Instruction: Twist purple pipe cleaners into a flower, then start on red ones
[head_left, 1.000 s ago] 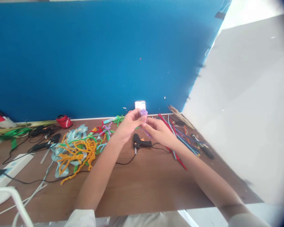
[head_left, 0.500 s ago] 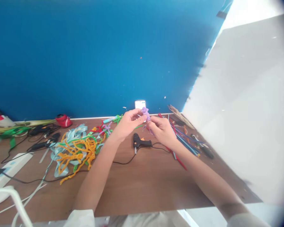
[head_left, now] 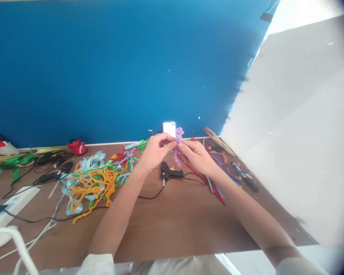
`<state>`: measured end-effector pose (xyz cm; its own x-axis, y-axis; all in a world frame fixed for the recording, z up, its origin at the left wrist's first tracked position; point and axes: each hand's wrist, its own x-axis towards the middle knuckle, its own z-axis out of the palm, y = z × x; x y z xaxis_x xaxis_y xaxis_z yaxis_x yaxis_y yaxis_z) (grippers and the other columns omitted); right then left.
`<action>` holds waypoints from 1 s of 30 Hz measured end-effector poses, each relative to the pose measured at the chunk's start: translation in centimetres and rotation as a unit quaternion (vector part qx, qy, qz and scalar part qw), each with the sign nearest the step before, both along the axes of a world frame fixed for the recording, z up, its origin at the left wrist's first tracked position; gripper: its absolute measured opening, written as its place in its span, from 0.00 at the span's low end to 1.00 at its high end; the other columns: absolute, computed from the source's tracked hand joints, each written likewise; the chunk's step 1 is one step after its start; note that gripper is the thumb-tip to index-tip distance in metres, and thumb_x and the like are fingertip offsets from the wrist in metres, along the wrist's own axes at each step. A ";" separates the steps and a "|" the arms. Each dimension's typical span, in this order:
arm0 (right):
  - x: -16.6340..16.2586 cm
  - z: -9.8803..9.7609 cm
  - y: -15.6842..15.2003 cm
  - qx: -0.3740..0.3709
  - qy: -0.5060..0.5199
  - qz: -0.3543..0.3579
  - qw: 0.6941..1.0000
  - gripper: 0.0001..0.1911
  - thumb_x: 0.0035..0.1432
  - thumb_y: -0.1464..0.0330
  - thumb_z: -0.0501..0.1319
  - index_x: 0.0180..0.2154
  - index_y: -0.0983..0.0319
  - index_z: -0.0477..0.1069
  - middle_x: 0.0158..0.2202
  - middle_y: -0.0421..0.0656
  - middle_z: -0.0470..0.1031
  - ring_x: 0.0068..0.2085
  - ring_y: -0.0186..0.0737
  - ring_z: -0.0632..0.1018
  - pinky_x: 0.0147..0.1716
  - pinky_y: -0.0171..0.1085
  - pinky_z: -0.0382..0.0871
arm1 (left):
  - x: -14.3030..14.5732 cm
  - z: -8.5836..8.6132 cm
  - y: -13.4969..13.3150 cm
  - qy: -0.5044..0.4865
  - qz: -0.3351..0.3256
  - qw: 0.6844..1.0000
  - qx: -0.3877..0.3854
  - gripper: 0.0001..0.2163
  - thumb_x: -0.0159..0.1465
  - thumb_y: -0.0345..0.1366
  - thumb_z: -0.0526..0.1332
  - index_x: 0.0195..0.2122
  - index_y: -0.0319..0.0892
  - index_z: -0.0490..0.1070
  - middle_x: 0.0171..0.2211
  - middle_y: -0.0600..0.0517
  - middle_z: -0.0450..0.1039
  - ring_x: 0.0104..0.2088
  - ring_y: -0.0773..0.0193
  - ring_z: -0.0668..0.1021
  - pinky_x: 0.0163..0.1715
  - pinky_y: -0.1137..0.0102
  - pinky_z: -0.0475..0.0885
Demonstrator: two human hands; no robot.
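Both left hand [head_left: 157,152] and right hand [head_left: 197,156] pinch a fuzzy purple piece [head_left: 179,133]; a glue gun [head_left: 172,173] lies nearby.

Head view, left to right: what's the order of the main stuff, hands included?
White power strip → orange fuzzy strands → left hand → purple fuzzy piece, pinched between the hands → right hand → black-handled tool.

1. Left arm [head_left: 123,206] and right arm [head_left: 243,206] extended forward, converging; forearms bare.
2. Left hand [head_left: 155,153]: thumb and index finger closed in a pinch.
3. Right hand [head_left: 197,157]: likewise pinching, fingertips just beside the left thumb tip.
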<state>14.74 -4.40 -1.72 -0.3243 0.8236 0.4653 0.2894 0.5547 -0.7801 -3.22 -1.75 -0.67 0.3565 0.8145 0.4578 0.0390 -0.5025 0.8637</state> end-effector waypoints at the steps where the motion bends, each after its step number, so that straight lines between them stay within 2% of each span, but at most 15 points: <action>1: 0.0 -0.1 0.1 0.014 0.002 -0.022 1.000 0.21 0.70 0.59 0.52 0.26 0.61 0.65 0.21 0.36 0.64 0.25 0.33 0.66 0.28 0.35 0.57 | 0.0 0.0 0.0 0.002 0.014 1.000 0.005 0.11 0.61 0.43 0.69 0.34 0.39 0.76 0.36 0.50 0.77 0.37 0.62 0.77 0.40 0.68 0.72; 5: -0.3 -0.2 0.1 0.062 -0.004 -0.087 0.994 0.15 0.68 0.59 0.56 0.32 0.61 0.68 0.23 0.36 0.66 0.25 0.33 0.65 0.27 0.35 0.55 | 0.0 -0.1 -0.3 0.044 0.077 0.994 0.059 0.08 0.64 0.40 0.65 0.35 0.40 0.78 0.36 0.49 0.77 0.36 0.63 0.77 0.37 0.69 0.71; 9: -0.5 -0.3 -0.1 0.081 -0.032 -0.125 0.988 0.17 0.68 0.58 0.57 0.29 0.62 0.67 0.21 0.36 0.63 0.24 0.32 0.62 0.26 0.35 0.51 | 0.6 -0.2 -0.7 0.076 0.134 0.976 0.154 0.05 0.66 0.34 0.63 0.36 0.42 0.80 0.37 0.50 0.78 0.37 0.64 0.77 0.36 0.70 0.70; 11: -0.5 -0.5 0.2 0.075 -0.030 -0.136 0.987 0.18 0.67 0.58 0.57 0.28 0.62 0.67 0.22 0.36 0.64 0.24 0.32 0.62 0.26 0.36 0.51 | 1.1 -0.3 -0.9 0.084 0.160 0.968 0.175 0.05 0.65 0.32 0.63 0.36 0.42 0.80 0.37 0.50 0.78 0.37 0.64 0.78 0.36 0.71 0.71; 16: -0.3 -1.2 1.4 0.059 -0.002 -0.130 0.990 0.22 0.70 0.56 0.53 0.26 0.61 0.63 0.22 0.37 0.65 0.25 0.34 0.65 0.27 0.35 0.54 | 2.2 -1.2 -1.0 0.068 0.164 0.974 0.142 0.05 0.65 0.30 0.63 0.39 0.42 0.79 0.38 0.49 0.79 0.35 0.65 0.79 0.34 0.71 0.73; 21: 0.0 -1.5 2.2 0.036 -0.014 -0.109 0.993 0.24 0.70 0.55 0.51 0.26 0.61 0.65 0.22 0.38 0.67 0.26 0.35 0.66 0.28 0.35 0.56 | 2.7 -1.9 -0.8 0.060 0.161 0.977 0.125 0.06 0.64 0.27 0.63 0.39 0.42 0.79 0.38 0.50 0.78 0.33 0.67 0.78 0.32 0.73 0.72; 26: -0.2 -1.3 1.9 0.049 -0.037 -0.101 0.993 0.21 0.71 0.56 0.50 0.31 0.62 0.69 0.27 0.42 0.72 0.29 0.37 0.70 0.30 0.36 0.58 | 2.2 -1.3 -0.9 0.085 0.173 0.973 0.128 0.02 0.63 0.30 0.64 0.36 0.42 0.77 0.37 0.51 0.76 0.36 0.65 0.76 0.33 0.72 0.69; 30: -0.3 -1.2 1.5 0.064 -0.062 -0.121 0.989 0.23 0.72 0.55 0.46 0.29 0.61 0.65 0.26 0.43 0.71 0.28 0.37 0.68 0.30 0.37 0.57 | 1.7 -0.7 -0.7 0.085 0.116 0.985 0.094 0.05 0.64 0.36 0.65 0.38 0.41 0.75 0.37 0.50 0.76 0.38 0.64 0.76 0.33 0.72 0.69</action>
<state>14.40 -2.93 -2.91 -0.1856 0.8215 0.5392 0.5147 0.5487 -0.6588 -1.50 -2.49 -1.39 0.2542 0.7895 0.5586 0.3078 -0.6136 0.7272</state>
